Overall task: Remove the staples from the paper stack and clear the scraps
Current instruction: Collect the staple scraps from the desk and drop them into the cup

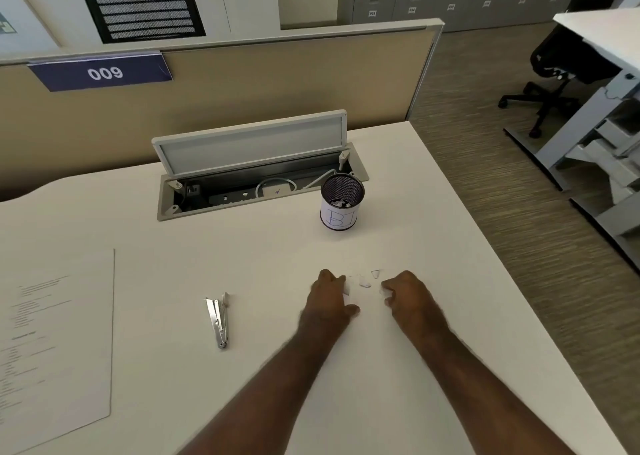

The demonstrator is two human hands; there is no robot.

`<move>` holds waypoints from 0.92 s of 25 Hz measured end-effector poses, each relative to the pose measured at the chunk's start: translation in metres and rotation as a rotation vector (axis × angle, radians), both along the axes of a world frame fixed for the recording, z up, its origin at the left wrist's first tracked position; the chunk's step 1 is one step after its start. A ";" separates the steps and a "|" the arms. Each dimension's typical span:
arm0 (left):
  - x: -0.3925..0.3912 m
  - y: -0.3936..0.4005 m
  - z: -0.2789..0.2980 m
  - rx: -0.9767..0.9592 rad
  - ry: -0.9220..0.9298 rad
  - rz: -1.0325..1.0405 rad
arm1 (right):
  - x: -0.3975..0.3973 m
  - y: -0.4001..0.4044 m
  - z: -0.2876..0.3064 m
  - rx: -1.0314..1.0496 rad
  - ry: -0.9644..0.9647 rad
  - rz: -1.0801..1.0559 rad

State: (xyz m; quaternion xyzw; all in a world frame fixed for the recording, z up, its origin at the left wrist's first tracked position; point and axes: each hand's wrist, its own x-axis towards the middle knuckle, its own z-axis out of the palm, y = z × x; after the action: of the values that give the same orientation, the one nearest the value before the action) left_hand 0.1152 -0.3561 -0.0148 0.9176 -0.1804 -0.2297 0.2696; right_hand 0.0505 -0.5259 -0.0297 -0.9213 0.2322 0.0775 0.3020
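Both my hands lie on the white desk (433, 191) with small white paper scraps (364, 284) between them. My left hand (329, 297) has its fingers curled and pinches a scrap at its fingertips. My right hand (408, 292) is curled too, with a white scrap held between thumb and fingers. One more scrap (376, 273) lies just beyond. The metal staple remover (219, 319) lies to the left of my left arm. A printed paper stack (59, 333) rests flat at the desk's left edge.
A black mesh cup (342, 201) with a hand-written white label stands behind the scraps and has paper bits inside. Behind it, an open cable tray (256, 184) with a raised lid is set into the desk. An office chair (554, 84) stands far right.
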 end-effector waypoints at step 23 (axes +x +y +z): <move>0.032 -0.028 0.005 0.134 0.028 0.144 | 0.067 0.041 0.012 -0.181 0.091 0.187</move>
State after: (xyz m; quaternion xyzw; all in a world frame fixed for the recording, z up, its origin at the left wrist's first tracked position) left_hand 0.1476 -0.3841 -0.0098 0.9409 -0.0944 -0.2341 0.2259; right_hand 0.1174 -0.4848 -0.0177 -0.9579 0.1650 0.1256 0.1984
